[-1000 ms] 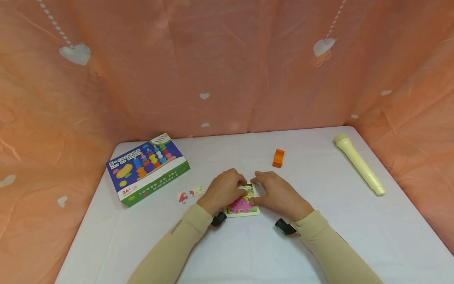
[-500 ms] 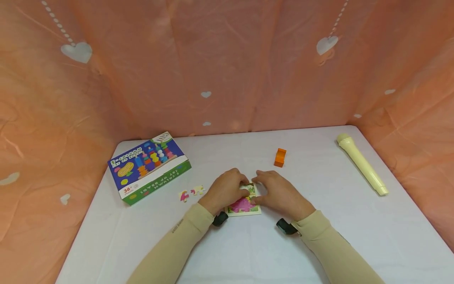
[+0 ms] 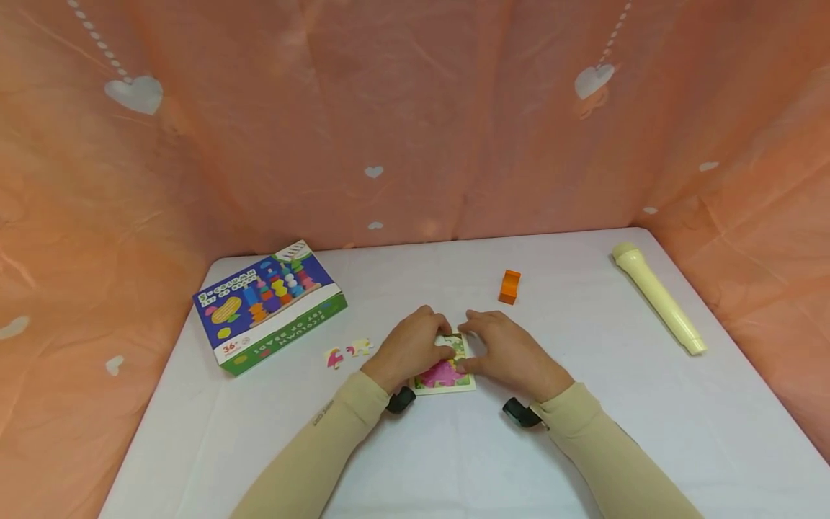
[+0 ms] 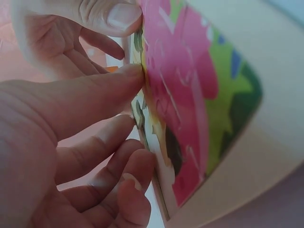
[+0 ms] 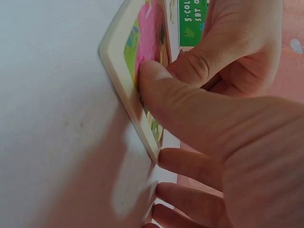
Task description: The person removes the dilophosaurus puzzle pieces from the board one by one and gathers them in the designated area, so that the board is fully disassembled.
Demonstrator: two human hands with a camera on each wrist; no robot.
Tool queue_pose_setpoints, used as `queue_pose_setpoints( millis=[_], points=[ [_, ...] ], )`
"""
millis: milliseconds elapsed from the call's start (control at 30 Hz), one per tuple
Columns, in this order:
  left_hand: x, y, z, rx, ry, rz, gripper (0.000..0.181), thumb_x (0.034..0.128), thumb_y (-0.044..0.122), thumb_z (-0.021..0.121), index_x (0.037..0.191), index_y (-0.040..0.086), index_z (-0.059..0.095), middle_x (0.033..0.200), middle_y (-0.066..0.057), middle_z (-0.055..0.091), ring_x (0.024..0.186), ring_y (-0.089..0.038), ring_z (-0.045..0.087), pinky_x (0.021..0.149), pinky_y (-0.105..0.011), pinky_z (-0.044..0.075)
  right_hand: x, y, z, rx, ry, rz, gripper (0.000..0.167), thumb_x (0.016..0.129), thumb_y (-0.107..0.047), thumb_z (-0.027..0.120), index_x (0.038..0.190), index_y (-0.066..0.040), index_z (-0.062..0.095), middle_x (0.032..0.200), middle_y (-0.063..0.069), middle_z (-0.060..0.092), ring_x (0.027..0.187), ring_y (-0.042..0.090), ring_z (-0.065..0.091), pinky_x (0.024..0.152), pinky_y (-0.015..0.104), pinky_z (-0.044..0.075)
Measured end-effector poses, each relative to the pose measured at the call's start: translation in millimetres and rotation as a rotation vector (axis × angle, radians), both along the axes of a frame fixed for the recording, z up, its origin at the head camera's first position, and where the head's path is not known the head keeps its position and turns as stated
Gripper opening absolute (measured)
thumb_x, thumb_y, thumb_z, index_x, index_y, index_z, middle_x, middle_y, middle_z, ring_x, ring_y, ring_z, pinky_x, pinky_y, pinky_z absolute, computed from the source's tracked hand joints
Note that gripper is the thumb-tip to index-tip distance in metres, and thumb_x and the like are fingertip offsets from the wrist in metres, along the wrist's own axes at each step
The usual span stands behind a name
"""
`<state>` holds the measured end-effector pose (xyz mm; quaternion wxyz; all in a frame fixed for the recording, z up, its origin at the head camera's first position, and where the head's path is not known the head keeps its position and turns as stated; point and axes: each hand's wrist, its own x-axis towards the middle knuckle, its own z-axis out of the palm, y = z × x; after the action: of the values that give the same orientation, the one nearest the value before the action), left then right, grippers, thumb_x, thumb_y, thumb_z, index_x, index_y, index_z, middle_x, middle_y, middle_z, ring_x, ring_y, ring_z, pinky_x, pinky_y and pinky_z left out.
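A small jigsaw puzzle board (image 3: 442, 376) with a pale rim and a pink picture lies flat on the table between both hands. My left hand (image 3: 407, 351) bends over its left side. In the left wrist view its thumb and index finger pinch a puzzle piece (image 4: 138, 114) at the board's far part; the fingers partly hide this piece. My right hand (image 3: 512, 355) holds the board's right side, the thumb (image 5: 154, 71) on the picture and the index finger at the edge. Loose puzzle pieces (image 3: 359, 348) lie left of the left hand.
A blue and green bead-set box (image 3: 269, 310) lies at the back left. Behind the right hand stands an orange block (image 3: 509, 287). A pale yellow microphone-shaped stick (image 3: 658, 297) lies far right. Orange curtain (image 3: 415, 130) borders the white-covered table (image 3: 454, 461).
Both hands stay at the puzzle board with almost the same finger positions. The whole head view shifts slightly; nothing else visibly moves.
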<state>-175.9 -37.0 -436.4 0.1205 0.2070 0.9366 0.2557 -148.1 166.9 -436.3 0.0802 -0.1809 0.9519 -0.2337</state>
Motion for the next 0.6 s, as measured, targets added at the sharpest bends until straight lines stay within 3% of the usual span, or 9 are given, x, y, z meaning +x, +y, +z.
queue_pose_setpoints(
  millis=[233,600],
  points=[
    [0.3,0.9,0.5,0.009,-0.016,0.014,0.031,0.0957,0.029,0.084,0.118,0.008,0.077,0.114,-0.005,0.068,0.102,-0.018,0.063,0.102,-0.039,0.056,0.6,0.0,-0.3,0.006,-0.007,-0.009,0.068,0.086,-0.042,0.091,0.141,-0.009,0.070,0.161,0.015,0.056,0.150,0.038,0.051,0.122,0.056,0.045],
    [0.6,0.9,1.4,0.037,-0.016,0.033,0.028,0.0960,0.026,0.083,0.116,0.007,0.077,0.108,-0.005,0.069,0.098,-0.018,0.063,0.098,-0.038,0.056,-1.7,0.0,-1.2,0.010,-0.019,-0.011,0.068,0.087,-0.043,0.091,0.142,-0.010,0.069,0.162,0.014,0.056,0.150,0.037,0.051,0.121,0.057,0.046]
  ],
)
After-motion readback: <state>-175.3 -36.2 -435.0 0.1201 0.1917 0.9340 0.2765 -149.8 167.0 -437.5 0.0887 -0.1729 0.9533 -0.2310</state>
